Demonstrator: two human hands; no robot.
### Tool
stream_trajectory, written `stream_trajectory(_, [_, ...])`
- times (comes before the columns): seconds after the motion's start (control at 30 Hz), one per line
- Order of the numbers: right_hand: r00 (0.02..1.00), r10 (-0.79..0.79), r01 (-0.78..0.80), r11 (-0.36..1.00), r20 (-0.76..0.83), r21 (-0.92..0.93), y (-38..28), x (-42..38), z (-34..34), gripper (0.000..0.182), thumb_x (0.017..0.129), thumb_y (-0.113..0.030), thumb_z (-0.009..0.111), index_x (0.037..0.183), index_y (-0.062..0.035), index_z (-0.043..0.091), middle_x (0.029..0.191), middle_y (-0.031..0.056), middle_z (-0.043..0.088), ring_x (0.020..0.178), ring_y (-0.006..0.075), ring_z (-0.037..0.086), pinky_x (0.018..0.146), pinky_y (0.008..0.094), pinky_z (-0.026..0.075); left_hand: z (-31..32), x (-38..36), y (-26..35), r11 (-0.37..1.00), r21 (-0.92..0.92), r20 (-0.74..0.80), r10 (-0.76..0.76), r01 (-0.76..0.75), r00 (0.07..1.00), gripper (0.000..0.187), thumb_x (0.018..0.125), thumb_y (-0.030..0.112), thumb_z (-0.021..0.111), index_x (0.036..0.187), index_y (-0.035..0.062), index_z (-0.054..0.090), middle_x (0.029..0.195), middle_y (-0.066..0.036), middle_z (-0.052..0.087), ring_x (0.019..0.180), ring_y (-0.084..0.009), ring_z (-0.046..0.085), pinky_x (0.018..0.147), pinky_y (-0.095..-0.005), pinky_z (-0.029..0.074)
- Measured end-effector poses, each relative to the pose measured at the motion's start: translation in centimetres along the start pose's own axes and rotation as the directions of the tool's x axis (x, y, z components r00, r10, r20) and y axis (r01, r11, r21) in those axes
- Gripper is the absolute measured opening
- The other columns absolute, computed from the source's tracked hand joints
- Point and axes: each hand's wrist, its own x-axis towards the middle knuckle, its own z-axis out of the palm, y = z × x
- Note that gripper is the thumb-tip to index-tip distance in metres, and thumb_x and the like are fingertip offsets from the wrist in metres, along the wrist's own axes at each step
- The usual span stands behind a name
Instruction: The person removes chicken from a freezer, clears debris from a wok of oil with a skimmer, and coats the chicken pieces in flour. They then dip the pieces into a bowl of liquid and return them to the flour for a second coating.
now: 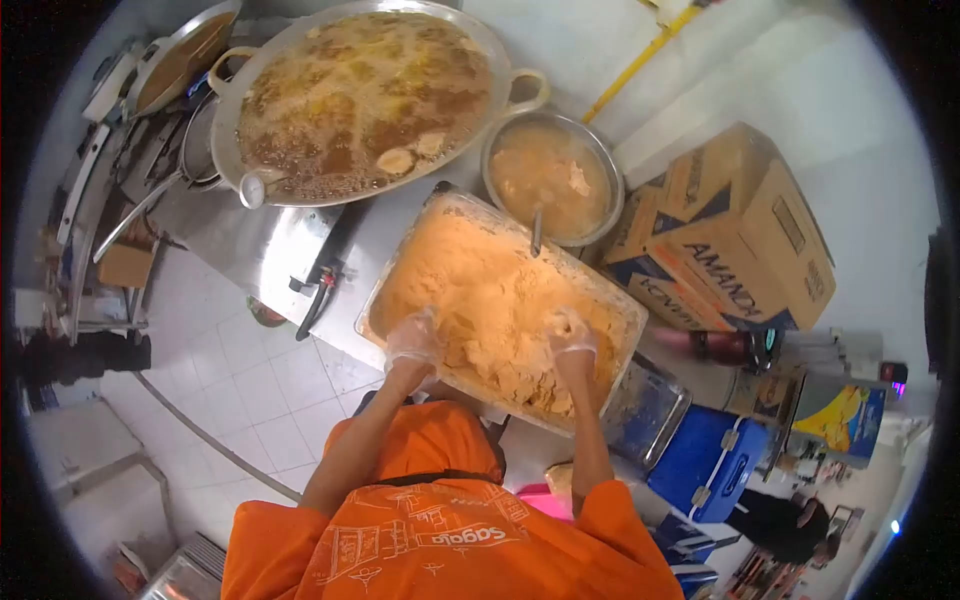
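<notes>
A large rectangular tray (612,290) in front of me holds orange-tinted flour (480,270), with lumpy clumps towards its near side. My left hand (413,337), in a clear plastic glove, is at the tray's left part with its fingertips down by the flour; how far its fingers are closed does not show. Over the right part of the flour is my right hand (573,335), also gloved. Its fingers are curled in, and what they hold is too small to make out. Behind the tray, a metal bowl (614,178) contains cloudy liquid with pale pieces and a utensil handle leaning out.
At the back left, a wide two-handled pan (503,75) of bubbling oil has browned pieces floating and a dial thermometer (252,189) at its rim. A long-handled strainer (140,218) lies left of it. Cardboard boxes (725,250) stand right, a blue cooler (705,460) lower right. Another person (785,525) is farther off.
</notes>
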Motion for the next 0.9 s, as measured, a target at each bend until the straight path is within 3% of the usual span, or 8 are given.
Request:
stream_trajectory(0.17, [0.983, 0.181, -0.179, 0.975, -0.004, 0.132, -8.8, 1.0, -7.1, 0.032, 0.082, -0.005, 0.070, 0.113, -0.0001, 0.063, 0.088, 0.0112, 0.067, 0.070, 0.0151, 0.061, 0.060, 0.0307, 0.050, 0.8, 0.6, -0.2, 0.997, -0.022, 0.085, -0.065, 0.067, 0.994, 0.022, 0.089, 0.026, 0.059, 0.101, 0.0081, 0.064, 0.102, -0.018, 0.068, 0.096, -0.0372, 0.065, 0.082, -0.0461, 0.053])
stream_trajectory(0.27, [1.000, 0.016, -0.011, 0.929, -0.011, 0.370, -8.3, 5.1, -8.4, 0.028, 0.083, -0.005, 0.069, 0.109, 0.0011, 0.064, 0.089, 0.0118, 0.067, 0.073, 0.0176, 0.062, 0.065, 0.0320, 0.051, 0.8, 0.3, -0.1, 0.998, -0.027, 0.046, -0.060, 0.062, 0.997, 0.023, 0.090, 0.028, 0.057, 0.100, 0.0083, 0.064, 0.102, -0.017, 0.068, 0.097, -0.0362, 0.065, 0.083, -0.0459, 0.052])
stream_trajectory(0.37, [0.997, 0.001, 0.023, 0.955, -0.079, 0.295, -11.0, 10.6, -8.8, 0.025, 0.084, -0.009, 0.068, 0.107, 0.0009, 0.066, 0.093, 0.0109, 0.069, 0.076, 0.0186, 0.063, 0.067, 0.0330, 0.051, -0.5, 0.2, 0.5, 0.987, -0.026, 0.152, -0.152, 0.158, 0.977, 0.025, 0.090, 0.030, 0.058, 0.101, 0.0086, 0.065, 0.102, -0.017, 0.068, 0.098, -0.0358, 0.065, 0.083, -0.0461, 0.052])
stream_trajectory(0.43, [0.908, -0.325, 0.332, 0.943, -0.263, -0.020, -10.6, 15.1, -7.3, 0.022, 0.084, -0.009, 0.066, 0.104, 0.0007, 0.067, 0.093, 0.0091, 0.070, 0.077, 0.0184, 0.063, 0.069, 0.0327, 0.051, -0.1, 0.3, 0.3, 0.988, -0.025, 0.136, -0.145, 0.150, 0.980, 0.026, 0.090, 0.031, 0.058, 0.101, 0.0086, 0.066, 0.103, -0.017, 0.068, 0.098, -0.0358, 0.065, 0.083, -0.0459, 0.052])
stream_trajectory(0.53, [0.924, -0.258, 0.287, 0.956, -0.283, 0.063, -11.6, 20.5, -4.5, 0.027, 0.077, -0.012, 0.071, 0.101, -0.0011, 0.068, 0.090, 0.0105, 0.070, 0.079, 0.0206, 0.065, 0.073, 0.0361, 0.051, 1.2, 0.4, -0.2, 0.990, -0.002, 0.097, -0.141, 0.142, 0.985, 0.037, 0.092, 0.041, 0.053, 0.102, 0.0075, 0.066, 0.102, -0.019, 0.068, 0.097, -0.0369, 0.065, 0.084, -0.0459, 0.052])
stream_trajectory(0.63, [0.973, -0.173, 0.224, 0.877, -0.155, 0.424, -8.2, 27.8, 0.0, 0.028, 0.080, -0.013, 0.069, 0.103, 0.0018, 0.067, 0.098, 0.0130, 0.071, 0.087, 0.0241, 0.068, 0.078, 0.0366, 0.052, 1.3, 0.7, -0.5, 0.989, 0.003, 0.053, -0.147, 0.147, 0.988, 0.049, 0.094, 0.051, 0.048, 0.105, 0.0057, 0.065, 0.101, -0.021, 0.067, 0.097, -0.0384, 0.064, 0.084, -0.0460, 0.051])
stream_trajectory(0.77, [0.939, -0.161, 0.266, 0.900, -0.305, 0.344, -1.8, 31.3, 3.3, 0.027, 0.082, -0.013, 0.068, 0.104, 0.0024, 0.067, 0.101, 0.0138, 0.071, 0.088, 0.0238, 0.068, 0.080, 0.0361, 0.052, 2.6, -0.2, -0.9, 0.996, 0.055, -0.155, -0.067, 0.077, 0.986, 0.050, 0.094, 0.050, 0.049, 0.107, 0.0046, 0.064, 0.103, -0.022, 0.067, 0.098, -0.0389, 0.064, 0.085, -0.0459, 0.051])
stream_trajectory(0.9, [0.868, -0.199, 0.352, 0.893, -0.454, 0.281, -0.3, 28.5, 1.9, 0.025, 0.086, -0.010, 0.064, 0.107, 0.0026, 0.066, 0.100, 0.0121, 0.070, 0.090, 0.0207, 0.066, 0.082, 0.0337, 0.051, -0.2, 0.1, 0.6, 0.980, -0.028, 0.027, -0.198, 0.199, 0.980, 0.046, 0.092, 0.046, 0.055, 0.110, 0.0050, 0.064, 0.103, -0.021, 0.067, 0.099, -0.0381, 0.064, 0.086, -0.0450, 0.051])
